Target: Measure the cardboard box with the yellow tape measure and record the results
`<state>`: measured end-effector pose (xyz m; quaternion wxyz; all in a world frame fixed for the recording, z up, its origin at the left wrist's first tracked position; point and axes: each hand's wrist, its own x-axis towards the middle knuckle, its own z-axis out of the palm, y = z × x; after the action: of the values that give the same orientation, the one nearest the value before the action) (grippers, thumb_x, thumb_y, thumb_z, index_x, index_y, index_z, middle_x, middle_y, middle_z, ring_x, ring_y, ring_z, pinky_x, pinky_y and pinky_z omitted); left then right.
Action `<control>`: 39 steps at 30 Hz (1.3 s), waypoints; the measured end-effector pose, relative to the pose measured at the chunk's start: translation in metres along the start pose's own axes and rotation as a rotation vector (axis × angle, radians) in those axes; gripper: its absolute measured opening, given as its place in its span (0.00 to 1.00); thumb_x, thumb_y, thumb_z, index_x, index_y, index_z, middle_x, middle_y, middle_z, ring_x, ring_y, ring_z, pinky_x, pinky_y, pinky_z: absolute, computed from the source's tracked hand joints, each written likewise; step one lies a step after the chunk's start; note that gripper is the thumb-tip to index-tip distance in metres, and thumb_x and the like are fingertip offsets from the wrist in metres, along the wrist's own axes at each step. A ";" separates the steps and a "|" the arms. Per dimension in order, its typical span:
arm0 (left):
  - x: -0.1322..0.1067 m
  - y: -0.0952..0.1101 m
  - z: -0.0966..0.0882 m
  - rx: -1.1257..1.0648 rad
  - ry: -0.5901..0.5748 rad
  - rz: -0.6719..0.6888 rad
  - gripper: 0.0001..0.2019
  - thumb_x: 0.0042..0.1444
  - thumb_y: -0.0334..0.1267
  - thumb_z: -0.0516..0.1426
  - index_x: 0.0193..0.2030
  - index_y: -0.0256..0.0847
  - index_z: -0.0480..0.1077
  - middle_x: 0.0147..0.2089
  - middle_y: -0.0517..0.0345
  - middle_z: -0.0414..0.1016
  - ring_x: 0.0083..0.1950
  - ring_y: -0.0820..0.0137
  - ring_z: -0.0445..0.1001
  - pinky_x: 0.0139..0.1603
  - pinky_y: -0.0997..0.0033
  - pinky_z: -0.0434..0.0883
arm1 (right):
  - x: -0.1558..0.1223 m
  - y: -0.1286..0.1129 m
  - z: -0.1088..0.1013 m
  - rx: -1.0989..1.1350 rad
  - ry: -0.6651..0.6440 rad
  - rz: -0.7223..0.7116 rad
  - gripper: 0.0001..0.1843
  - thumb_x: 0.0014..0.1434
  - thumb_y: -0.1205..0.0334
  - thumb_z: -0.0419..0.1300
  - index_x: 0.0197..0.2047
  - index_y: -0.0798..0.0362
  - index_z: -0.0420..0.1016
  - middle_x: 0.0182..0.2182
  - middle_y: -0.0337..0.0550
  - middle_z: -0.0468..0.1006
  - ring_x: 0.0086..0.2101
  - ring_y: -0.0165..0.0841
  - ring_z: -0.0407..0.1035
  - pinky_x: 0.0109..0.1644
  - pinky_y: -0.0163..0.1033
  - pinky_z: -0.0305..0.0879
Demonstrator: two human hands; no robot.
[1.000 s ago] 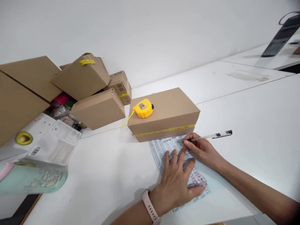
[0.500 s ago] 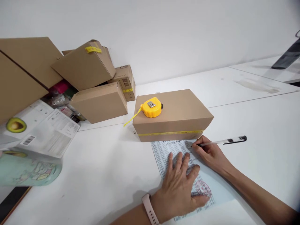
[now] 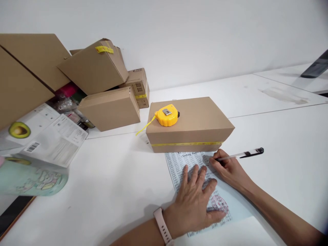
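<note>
My left hand (image 3: 193,201) lies flat with fingers spread on a light blue sheet of paper (image 3: 176,167) covered in rows of small print or writing, with a red stamp-like mark near the thumb. A pink band circles the left wrist. In my right hand (image 3: 229,171) is a pen (image 3: 252,153) with a clear barrel and black end, its tip down at the upper right of the sheet. Just beyond the paper sits a closed cardboard box (image 3: 200,119) with yellow tape along its side. On top of that box rests a yellow tape measure (image 3: 167,115), its strip slightly out.
Several cardboard boxes (image 3: 110,107) are stacked at the back left. Nearer on the left are a white carton with an avocado picture (image 3: 58,136) and a pale green bottle (image 3: 36,179). A dark object (image 3: 316,66) stands at the far right on the white table (image 3: 102,177).
The pen's back end has swung slightly left and its tip has shifted a little on the sheet. My left hand stays spread on the paper. The whole view has shifted slightly.
</note>
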<state>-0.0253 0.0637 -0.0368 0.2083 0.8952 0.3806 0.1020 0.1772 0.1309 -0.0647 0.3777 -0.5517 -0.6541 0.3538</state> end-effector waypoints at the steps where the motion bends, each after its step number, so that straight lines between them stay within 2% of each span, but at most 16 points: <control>1: 0.000 0.000 0.000 0.001 -0.001 0.000 0.35 0.64 0.61 0.49 0.70 0.40 0.55 0.77 0.40 0.44 0.78 0.49 0.35 0.75 0.38 0.37 | 0.000 0.000 0.000 -0.006 0.002 -0.001 0.11 0.61 0.54 0.58 0.31 0.49 0.64 0.22 0.34 0.64 0.23 0.28 0.55 0.25 0.36 0.53; 14: 0.000 0.001 0.000 0.016 -0.024 0.000 0.35 0.65 0.61 0.49 0.70 0.39 0.54 0.76 0.38 0.44 0.77 0.46 0.36 0.74 0.37 0.37 | 0.000 0.001 0.000 -0.072 0.011 -0.053 0.10 0.62 0.57 0.57 0.29 0.49 0.64 0.22 0.34 0.63 0.23 0.29 0.55 0.25 0.36 0.54; 23: 0.002 -0.001 0.003 0.013 -0.013 0.004 0.35 0.65 0.62 0.48 0.68 0.39 0.56 0.76 0.37 0.44 0.77 0.46 0.36 0.74 0.36 0.38 | 0.000 0.002 -0.001 -0.059 -0.007 -0.024 0.08 0.60 0.61 0.57 0.30 0.49 0.63 0.22 0.33 0.64 0.22 0.28 0.56 0.25 0.35 0.54; 31: 0.001 -0.001 0.003 0.022 -0.006 0.005 0.34 0.64 0.62 0.49 0.68 0.39 0.56 0.76 0.38 0.44 0.77 0.46 0.37 0.74 0.36 0.38 | 0.000 -0.004 -0.002 -0.086 0.023 -0.006 0.09 0.59 0.58 0.57 0.29 0.49 0.63 0.20 0.33 0.64 0.22 0.28 0.55 0.25 0.36 0.54; 39: 0.001 0.000 0.003 0.035 -0.008 0.001 0.34 0.64 0.62 0.49 0.68 0.40 0.57 0.76 0.39 0.44 0.77 0.46 0.38 0.74 0.37 0.38 | 0.002 0.001 -0.001 -0.088 0.030 -0.018 0.10 0.61 0.56 0.57 0.30 0.48 0.63 0.21 0.33 0.63 0.22 0.29 0.55 0.25 0.36 0.53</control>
<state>-0.0240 0.0635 -0.0393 0.1941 0.8993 0.3810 0.0919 0.1786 0.1328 -0.0646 0.3658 -0.5674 -0.6681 0.3129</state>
